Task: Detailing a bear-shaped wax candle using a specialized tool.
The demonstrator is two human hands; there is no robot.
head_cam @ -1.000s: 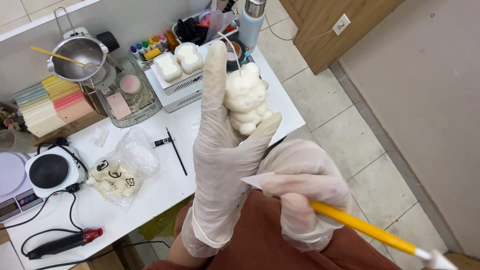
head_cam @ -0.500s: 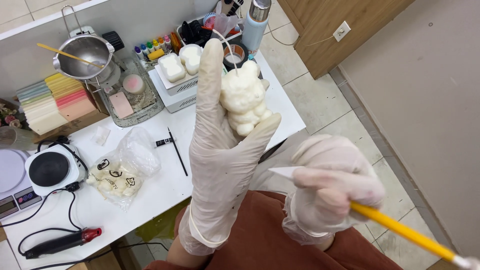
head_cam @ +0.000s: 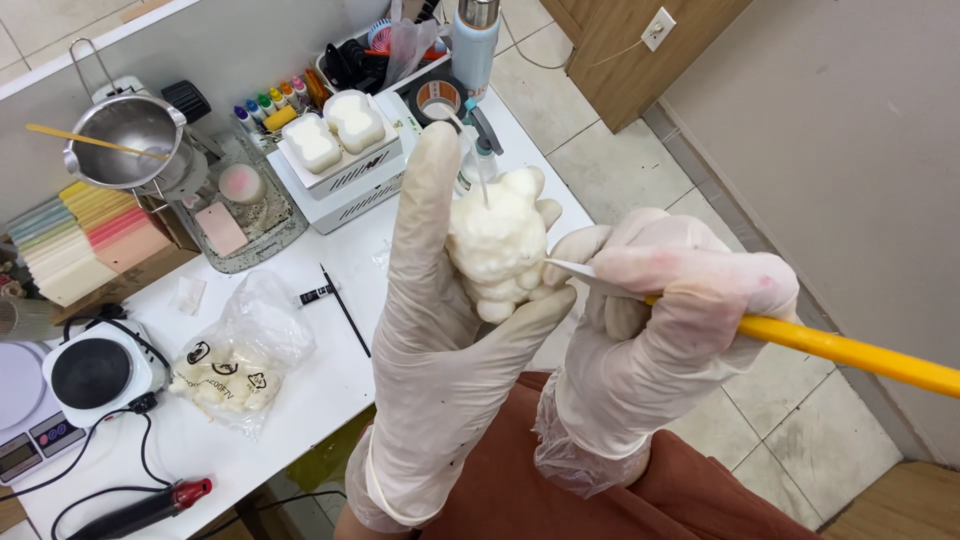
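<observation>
Head view: at the centre of the frame your left hand point(head_cam: 440, 340), in a white glove, holds a small white wax figure point(head_cam: 497, 245) upright, pinched between the thumb below and the fingers behind, with the index finger standing straight up beside it. A thin wick sticks up from the top of the figure. Your right hand point(head_cam: 665, 330), also gloved, is closed round a yellow-handled tool point(head_cam: 850, 350) whose pale, pointed blade touches the right side of the figure. You look to be trimming or smoothing the figure's surface. As a judgement, the next stroke calls for a light touch and a steady left grip, since the figure looks soft and its knobs could chip.

Below, on the white desk point(head_cam: 330, 380), a clear bag of pale lumps point(head_cam: 235, 360) lies at lower left, a small hot plate point(head_cam: 95, 370) sits at the left edge, and a metal pouring pot point(head_cam: 125, 150) stands at upper left. A white box with two filled moulds point(head_cam: 335, 140) stands at upper middle.

The tool's far end runs out of the frame at right. The side of the figure against your left palm is hidden, and the blade's exact edge is too fine to make out. You cannot tell what the glass tray by the pot holds.
</observation>
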